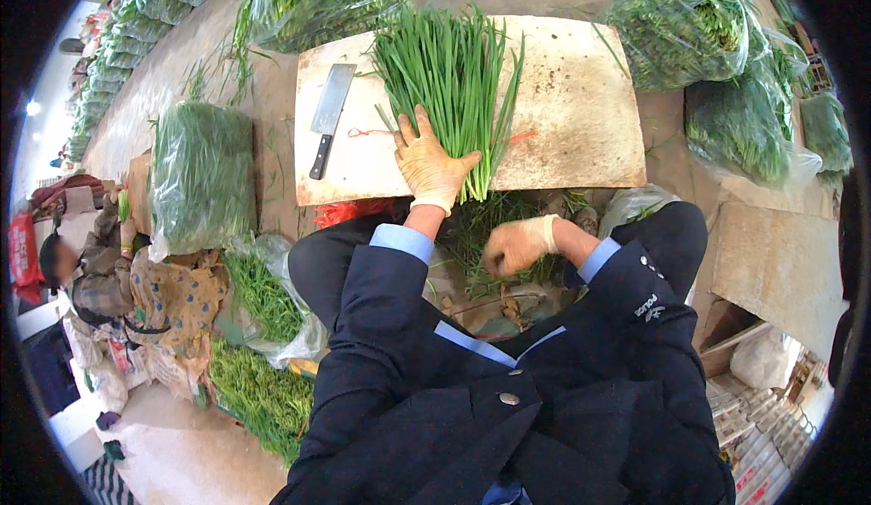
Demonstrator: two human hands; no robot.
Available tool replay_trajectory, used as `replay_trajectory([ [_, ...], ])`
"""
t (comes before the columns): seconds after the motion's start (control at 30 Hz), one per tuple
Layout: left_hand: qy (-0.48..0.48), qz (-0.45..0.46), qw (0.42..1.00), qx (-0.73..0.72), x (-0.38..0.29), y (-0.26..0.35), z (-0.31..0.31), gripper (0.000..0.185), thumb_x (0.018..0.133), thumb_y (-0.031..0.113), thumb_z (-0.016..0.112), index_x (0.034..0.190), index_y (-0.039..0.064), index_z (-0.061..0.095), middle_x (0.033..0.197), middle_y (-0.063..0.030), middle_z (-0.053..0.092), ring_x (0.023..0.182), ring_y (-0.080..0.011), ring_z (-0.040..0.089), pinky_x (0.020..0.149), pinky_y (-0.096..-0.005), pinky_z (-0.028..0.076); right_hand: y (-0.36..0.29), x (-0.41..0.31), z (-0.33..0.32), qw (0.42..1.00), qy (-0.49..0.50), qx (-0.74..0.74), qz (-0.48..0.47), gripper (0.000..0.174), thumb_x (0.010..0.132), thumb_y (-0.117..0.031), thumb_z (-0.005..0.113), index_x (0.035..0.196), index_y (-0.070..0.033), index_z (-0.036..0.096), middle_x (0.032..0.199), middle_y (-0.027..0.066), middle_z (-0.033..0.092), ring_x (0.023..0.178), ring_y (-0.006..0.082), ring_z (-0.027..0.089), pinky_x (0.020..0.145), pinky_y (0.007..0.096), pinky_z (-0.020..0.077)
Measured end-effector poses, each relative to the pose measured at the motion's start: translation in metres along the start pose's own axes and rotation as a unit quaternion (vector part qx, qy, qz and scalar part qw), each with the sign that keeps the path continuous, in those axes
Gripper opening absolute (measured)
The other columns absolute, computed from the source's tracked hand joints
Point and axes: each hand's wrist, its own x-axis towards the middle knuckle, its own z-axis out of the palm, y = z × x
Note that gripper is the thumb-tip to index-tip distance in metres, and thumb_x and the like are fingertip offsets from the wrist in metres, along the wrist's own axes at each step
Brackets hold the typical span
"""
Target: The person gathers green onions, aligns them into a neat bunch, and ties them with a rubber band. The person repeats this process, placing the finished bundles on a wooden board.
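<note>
A thick bundle of garlic chives (449, 76) lies on a pale, dirt-marked board (571, 110), its cut ends towards me. My left hand (432, 161), in a thin yellowish glove, rests flat on the lower stems with the thumb spread out. Under the bundle runs a red tie (367, 132), which shows at both sides. To the left lies a cleaver (332, 113) with a black handle. My gloved right hand (518, 246) hangs below the board's near edge with its fingers curled; nothing shows in it, though its palm is hidden.
Red ties (350, 212) and loose greens (486, 233) lie below the board. Bagged chives stand at left (203, 171), upper left (326, 8) and right (680, 28). Trimmed greens (262, 396) are at lower left. Another person (102, 267) sits at the far left.
</note>
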Motion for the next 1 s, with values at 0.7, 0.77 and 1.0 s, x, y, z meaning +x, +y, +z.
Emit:
replay_trajectory([
  [0.7,0.029,-0.232,0.845,-0.480,0.041,-0.134,0.013,0.066,0.087,-0.011,0.054,0.153,-0.004,0.053,0.152,-0.0186,0.060,0.130,-0.0235,0.063,0.112,-0.0330,0.047,0.069,-0.036,-0.079,0.695,0.533,-0.407,0.259,0.010,0.089,-0.015,0.069,0.096,-0.009,0.073,0.098,0.0152,0.070,0.093,0.0357,0.073,0.083,0.0488,0.0593],
  [0.77,0.102,-0.148,0.916,-0.360,0.042,-0.150,0.029,0.072,0.085,-0.012,0.053,0.157,-0.003,0.049,0.157,-0.0217,0.057,0.138,-0.0306,0.062,0.116,-0.0345,0.046,0.079,-0.033,-0.082,0.691,0.538,-0.421,0.233,0.010,0.088,-0.013,0.069,0.095,-0.009,0.073,0.098,0.0154,0.071,0.093,0.0361,0.073,0.083,0.0486,0.0592],
  [1.0,0.037,-0.149,0.962,-0.228,0.048,-0.136,0.020,0.067,0.088,-0.003,0.058,0.155,0.001,0.054,0.151,-0.0226,0.063,0.141,-0.0323,0.061,0.118,-0.0364,0.045,0.072,-0.047,-0.085,0.727,0.533,-0.341,0.268,0.014,0.086,-0.010,0.067,0.098,-0.007,0.072,0.100,0.0182,0.073,0.097,0.0392,0.073,0.085,0.0488,0.0589],
])
